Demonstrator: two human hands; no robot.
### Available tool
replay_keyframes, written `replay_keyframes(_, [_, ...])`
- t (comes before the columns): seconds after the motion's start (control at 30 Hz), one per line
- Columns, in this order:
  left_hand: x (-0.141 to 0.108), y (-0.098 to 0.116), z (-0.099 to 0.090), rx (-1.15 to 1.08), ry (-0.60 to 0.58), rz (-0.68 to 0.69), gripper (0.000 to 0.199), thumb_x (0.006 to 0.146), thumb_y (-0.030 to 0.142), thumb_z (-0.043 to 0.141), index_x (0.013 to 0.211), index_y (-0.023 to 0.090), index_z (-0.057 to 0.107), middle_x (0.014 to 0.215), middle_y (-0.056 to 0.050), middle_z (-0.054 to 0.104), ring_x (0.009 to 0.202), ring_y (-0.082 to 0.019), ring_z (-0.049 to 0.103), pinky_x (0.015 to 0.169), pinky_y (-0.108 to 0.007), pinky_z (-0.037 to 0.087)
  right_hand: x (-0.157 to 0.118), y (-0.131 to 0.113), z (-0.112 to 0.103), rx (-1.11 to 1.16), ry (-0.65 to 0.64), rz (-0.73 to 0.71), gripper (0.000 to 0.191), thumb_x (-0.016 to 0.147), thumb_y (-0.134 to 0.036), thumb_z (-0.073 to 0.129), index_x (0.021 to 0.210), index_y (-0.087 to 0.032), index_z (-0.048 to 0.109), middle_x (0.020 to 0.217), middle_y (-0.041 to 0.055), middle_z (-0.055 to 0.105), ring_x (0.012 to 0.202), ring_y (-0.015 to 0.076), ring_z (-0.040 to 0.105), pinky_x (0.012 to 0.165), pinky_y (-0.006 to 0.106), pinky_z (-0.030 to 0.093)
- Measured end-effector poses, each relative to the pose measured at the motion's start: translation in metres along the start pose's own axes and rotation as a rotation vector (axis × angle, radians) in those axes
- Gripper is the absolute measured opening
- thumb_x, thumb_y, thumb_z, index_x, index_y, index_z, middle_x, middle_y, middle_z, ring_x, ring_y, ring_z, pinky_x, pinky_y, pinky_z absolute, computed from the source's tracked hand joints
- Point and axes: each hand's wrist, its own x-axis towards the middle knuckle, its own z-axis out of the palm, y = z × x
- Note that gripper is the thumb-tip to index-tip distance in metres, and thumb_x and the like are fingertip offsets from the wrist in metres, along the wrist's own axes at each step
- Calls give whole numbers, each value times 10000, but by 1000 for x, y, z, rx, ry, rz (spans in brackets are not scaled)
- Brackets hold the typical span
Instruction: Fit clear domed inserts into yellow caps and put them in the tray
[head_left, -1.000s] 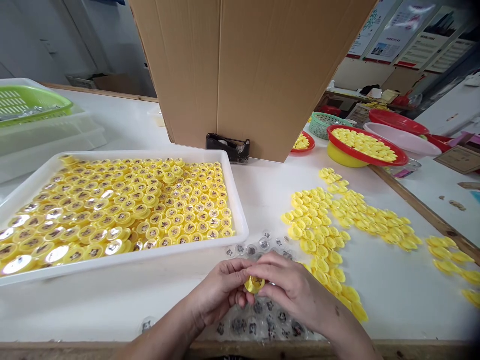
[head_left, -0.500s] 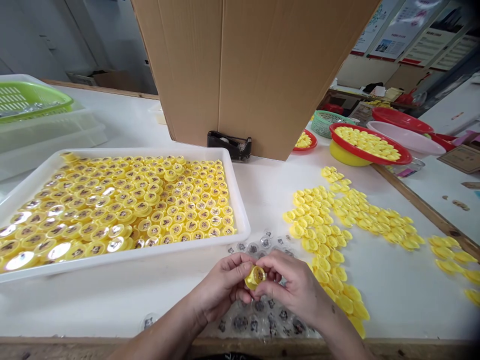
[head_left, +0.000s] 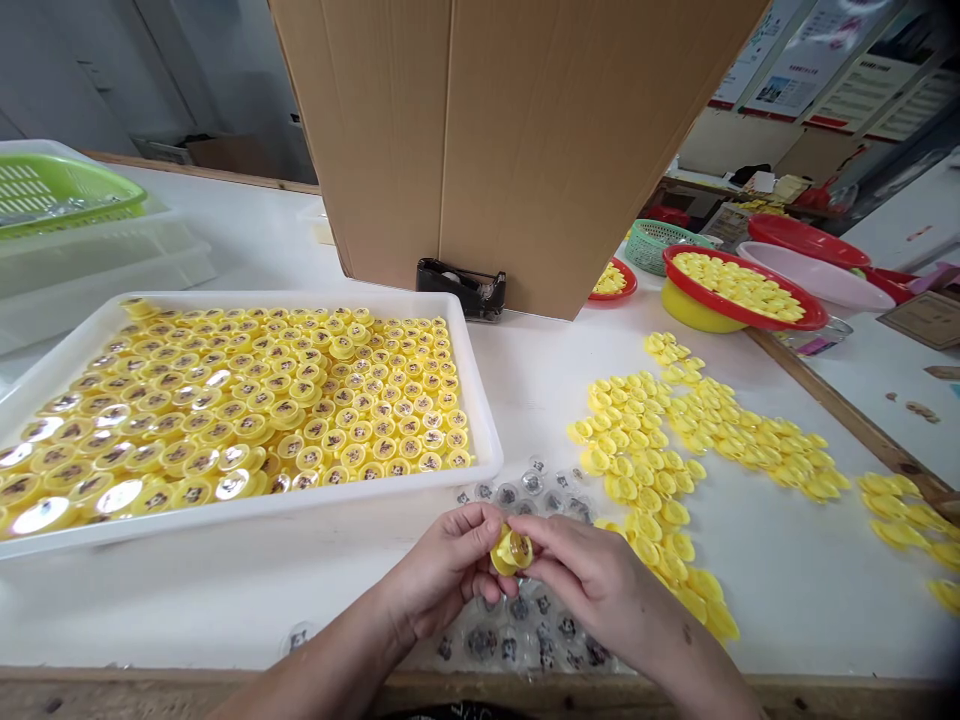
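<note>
A small yellow piece with a clear, picture-printed cap [head_left: 512, 550] is held between my two hands near the table's front edge. My left hand [head_left: 450, 565] pinches its left side between thumb and fingers. The fingertips of my right hand [head_left: 589, 570] press on its right side. Under and around my hands lie clear printed discs [head_left: 510, 645]. To the right spread loose yellow pieces [head_left: 645, 480], without printed caps. On the left, a white tray [head_left: 486, 430] holds rows of capped yellow pieces [head_left: 247, 400].
A large cardboard box [head_left: 510, 150] stands behind, with a black tape dispenser [head_left: 461, 290] at its foot. Back right are a red tray [head_left: 750, 290] of yellow pieces and a green basket [head_left: 660, 245]. A light-green basket [head_left: 67, 190] sits back left.
My right hand has shifted slightly, its fingers now straighter and closer together against the piece. The yellow piece is turned a little. My left hand keeps its pinch.
</note>
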Motion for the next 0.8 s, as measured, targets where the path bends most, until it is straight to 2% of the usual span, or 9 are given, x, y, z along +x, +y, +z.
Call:
replay_keyframes(0.1, [0,0,0,0,-20,-2,242,795,352,636,832,116,598,689,-54,636,524,-100,624,415,-116,452,0,-3,0,-28,11,61,363,813,-75,556,1111,-283,555,910,-15,640,809,143,602,698,269,477])
replay_keyframes(0.2, [-1,0,1,3,-34,1,245,806,336,626,882,103,618,691,-55,631,531,-94,615,427,-120,468,2,-6,0,-117,43,144,117,774,-256,671,857,-221,596,738,-23,580,642,146,557,573,277,454])
replay_keyframes(0.27, [-2,0,1,-2,-36,5,244,809,329,623,902,103,625,703,-50,625,532,-91,613,429,-122,474,2,-7,1,-162,62,158,183,763,-356,682,798,-208,581,712,-17,562,621,156,546,557,292,456])
replay_keyframes(0.37, [-2,1,0,-11,-39,20,249,808,330,625,922,109,625,709,-39,613,523,-88,612,429,-122,478,1,-7,3,-157,138,93,280,783,-353,668,1005,-219,564,886,27,595,751,182,584,648,311,498])
replay_keyframes(0.47, [-2,0,-2,-17,-49,29,224,812,327,620,896,118,618,700,-32,605,527,-90,614,432,-122,474,1,-9,5,-89,150,-48,388,855,-212,583,1221,-285,476,1103,52,540,938,174,582,795,291,504])
replay_keyframes(0.6, [0,-2,-5,-29,-54,32,212,811,317,623,870,113,613,698,-24,602,525,-75,596,442,-124,478,2,-10,6,-39,106,-135,364,869,-135,535,1195,-299,523,1067,37,543,942,157,591,802,265,512])
replay_keyframes(0.8, [1,-2,-4,-11,-61,38,218,828,323,602,877,110,602,686,-40,633,540,-90,627,457,-119,478,-1,-6,2,-28,68,-111,496,850,-25,474,1287,-258,448,1142,62,529,1013,156,555,847,283,490])
